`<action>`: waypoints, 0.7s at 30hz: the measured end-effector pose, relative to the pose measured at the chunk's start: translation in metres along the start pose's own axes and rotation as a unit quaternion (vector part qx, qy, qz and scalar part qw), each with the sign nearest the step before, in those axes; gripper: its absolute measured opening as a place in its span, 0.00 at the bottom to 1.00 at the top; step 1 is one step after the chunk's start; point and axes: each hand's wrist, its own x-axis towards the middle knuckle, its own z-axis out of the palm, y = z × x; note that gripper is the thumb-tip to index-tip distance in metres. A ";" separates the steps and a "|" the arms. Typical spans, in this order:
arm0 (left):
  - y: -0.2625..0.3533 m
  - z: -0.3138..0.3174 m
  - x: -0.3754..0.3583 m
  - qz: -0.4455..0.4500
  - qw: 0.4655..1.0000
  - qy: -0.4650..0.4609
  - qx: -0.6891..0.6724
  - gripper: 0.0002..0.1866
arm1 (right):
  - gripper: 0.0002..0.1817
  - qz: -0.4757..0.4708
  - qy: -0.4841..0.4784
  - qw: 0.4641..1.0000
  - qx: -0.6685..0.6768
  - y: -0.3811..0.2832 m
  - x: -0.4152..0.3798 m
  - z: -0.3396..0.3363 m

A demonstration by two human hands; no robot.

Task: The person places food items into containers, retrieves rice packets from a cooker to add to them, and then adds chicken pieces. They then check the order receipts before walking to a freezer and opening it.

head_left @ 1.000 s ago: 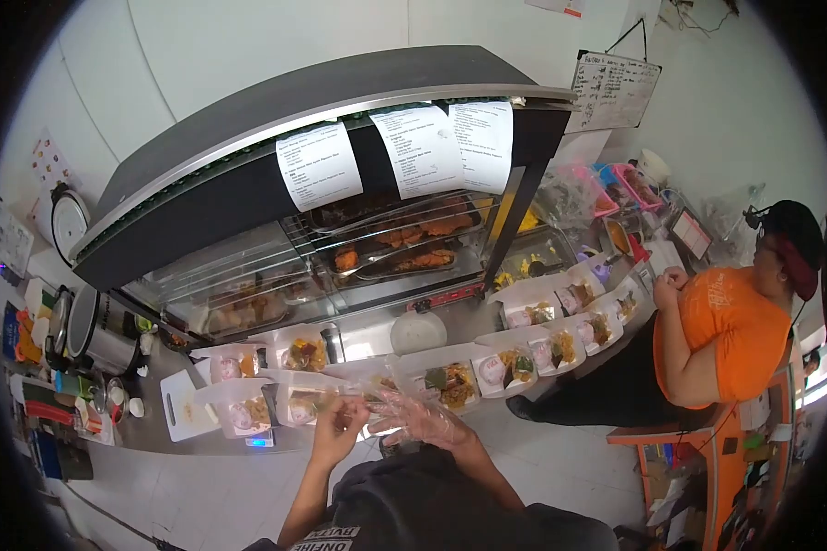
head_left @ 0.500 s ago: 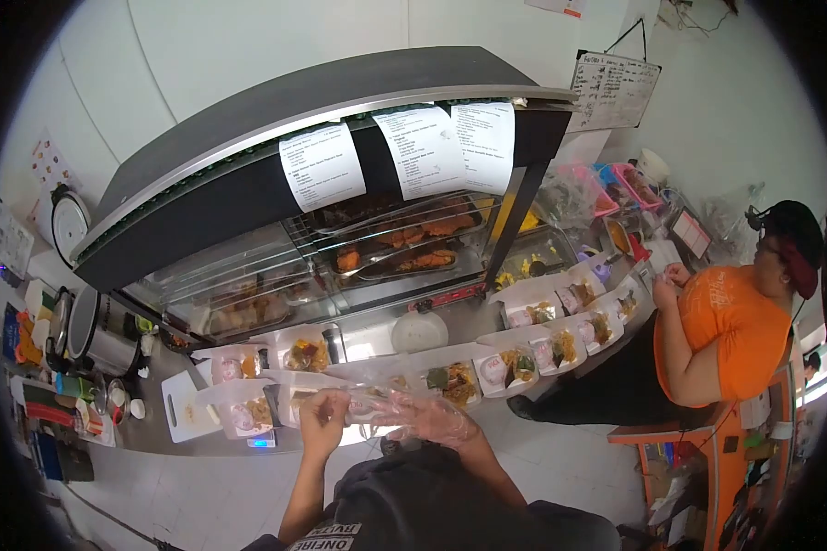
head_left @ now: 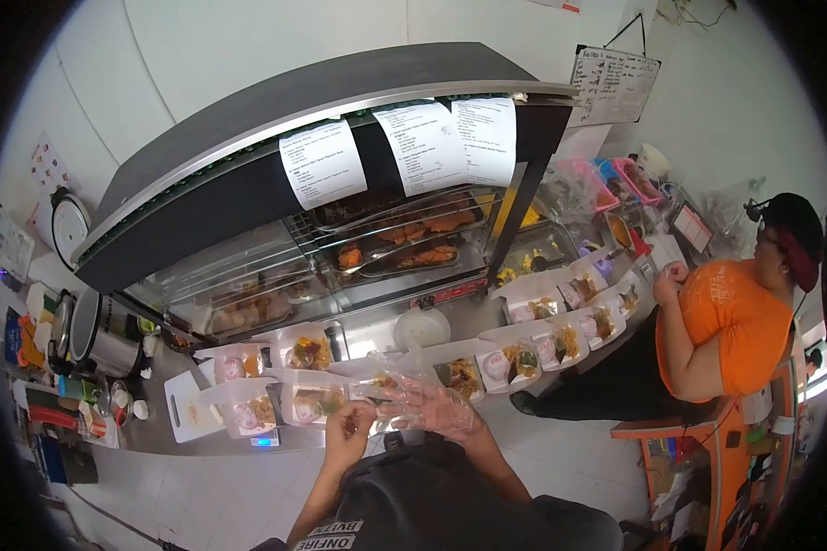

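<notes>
My right hand (head_left: 439, 410) wears a loose, clear plastic glove, its fingers spread toward the counter. Beside it, my bare left hand (head_left: 350, 427) has its fingers pinched on clear plastic at the glove's near side. Both hands are at the counter's front edge. Just beyond my left hand sits an open food box (head_left: 311, 401) with a round wrapped item and food. Another filled box (head_left: 251, 410) is farther left. Past my right hand, a box (head_left: 458, 378) with noodle-like food and greens is partly covered by the glove.
A heated display case (head_left: 413, 234) with trays and hanging papers (head_left: 322, 165) stands behind the boxes. A white cutting board (head_left: 192, 407) lies left, a round white lid (head_left: 422, 328) at centre. At right, a person in orange (head_left: 730, 321) stands by more boxes (head_left: 599, 323).
My left hand has shifted right and is closer to my right hand. The gloved right hand's fingers have moved up and spread wider. The view has shifted slightly.
</notes>
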 end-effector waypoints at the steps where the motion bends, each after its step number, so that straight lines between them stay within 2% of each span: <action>1: -0.002 -0.001 0.000 0.004 0.999 0.026 0.027 0.07 | 0.39 0.000 0.004 1.000 0.003 0.000 0.001 0.000; 5: 0.001 0.004 0.002 0.058 0.995 0.051 -0.055 0.07 | 0.38 0.000 -0.021 0.999 0.030 0.003 0.000 -0.006; 7: 0.005 0.006 -0.004 0.025 0.999 0.021 -0.011 0.06 | 0.47 0.019 -0.018 0.999 -0.020 0.002 0.002 -0.001; 8: 0.004 0.006 -0.005 0.024 0.999 0.021 -0.011 0.06 | 0.47 0.019 -0.017 0.999 -0.019 0.003 0.003 -0.001; 14: -0.003 0.007 -0.006 0.062 0.995 0.026 0.068 0.07 | 0.41 0.018 -0.048 0.999 -0.006 0.003 0.000 -0.003; 16: -0.001 0.009 -0.006 0.102 0.982 0.042 0.151 0.08 | 0.39 0.018 -0.045 0.999 0.016 0.002 -0.004 -0.005; 21: -0.005 -0.001 -0.002 0.105 0.977 0.109 0.148 0.09 | 0.36 0.012 -0.033 0.998 0.049 -0.002 -0.017 -0.012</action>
